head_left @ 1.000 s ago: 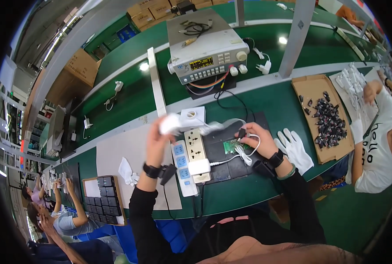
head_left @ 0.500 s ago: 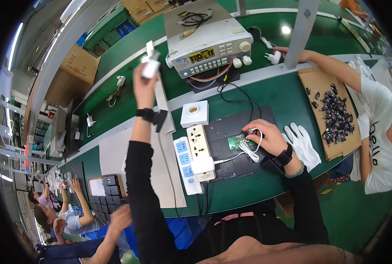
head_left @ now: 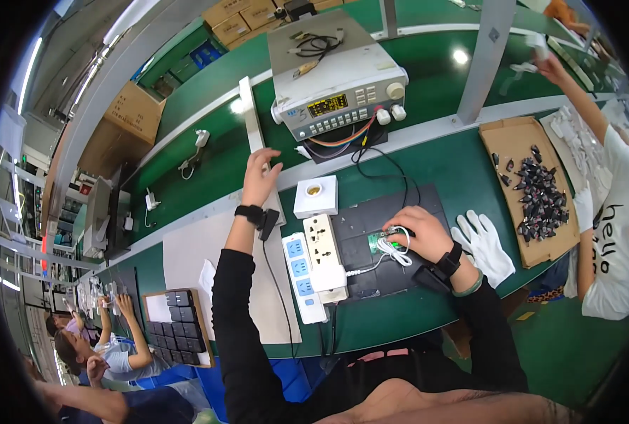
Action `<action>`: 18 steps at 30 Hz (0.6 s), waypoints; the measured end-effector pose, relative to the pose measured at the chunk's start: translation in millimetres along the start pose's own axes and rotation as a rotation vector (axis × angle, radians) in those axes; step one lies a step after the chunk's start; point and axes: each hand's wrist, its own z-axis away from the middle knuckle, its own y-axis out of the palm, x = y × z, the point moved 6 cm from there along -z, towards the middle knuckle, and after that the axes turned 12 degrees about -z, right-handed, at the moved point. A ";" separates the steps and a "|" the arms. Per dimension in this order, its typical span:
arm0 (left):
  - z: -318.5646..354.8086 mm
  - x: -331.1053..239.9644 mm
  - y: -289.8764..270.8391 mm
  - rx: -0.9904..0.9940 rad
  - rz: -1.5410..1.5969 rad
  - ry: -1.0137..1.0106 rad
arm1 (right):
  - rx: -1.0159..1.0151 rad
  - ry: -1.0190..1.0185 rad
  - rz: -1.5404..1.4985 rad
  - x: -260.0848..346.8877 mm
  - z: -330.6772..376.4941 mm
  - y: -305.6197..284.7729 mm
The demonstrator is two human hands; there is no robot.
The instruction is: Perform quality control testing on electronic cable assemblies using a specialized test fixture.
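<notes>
My left hand [head_left: 260, 178] is raised beside the upright white bar, fingers apart with nothing in them. My right hand [head_left: 425, 234] pinches the end of a white cable [head_left: 396, 256] over a small green circuit board [head_left: 374, 242], which it partly covers. Loops of the cable are bundled below the fingers. The cable runs left to a white power adapter [head_left: 328, 278] plugged into the lower end of a cream power strip [head_left: 321, 240]. Board and right hand are over a dark mat [head_left: 357, 258].
A bench meter [head_left: 339, 99] with wires stands behind. Close by are a blue-socket strip [head_left: 300, 266], a white box with a round socket [head_left: 316, 205] and a white glove [head_left: 485, 247]. At right, a cardboard tray [head_left: 502, 131] holds black plugs; a co-worker's arm [head_left: 576, 92] reaches past.
My left hand came down and right, and the white adapter it held is gone from it. My right hand moved slightly left and down over the board. The co-worker's arm at right lifted a white item away.
</notes>
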 end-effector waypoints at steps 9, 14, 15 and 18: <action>9.3 81.7 -49.8 -0.164 -0.071 -0.264 | 0.015 -0.004 -0.051 0.9 3.3 2.5; -12.5 168.7 -60.6 -0.151 -0.321 -0.308 | 0.024 0.014 -0.020 0.0 -0.5 6.0; -20.8 181.7 -59.6 -0.152 -0.318 -0.304 | 0.021 0.023 -0.012 -1.4 -0.7 5.9; -49.9 221.5 -52.0 -0.083 -0.368 -0.453 | 0.015 0.073 -0.013 -0.6 -1.0 2.8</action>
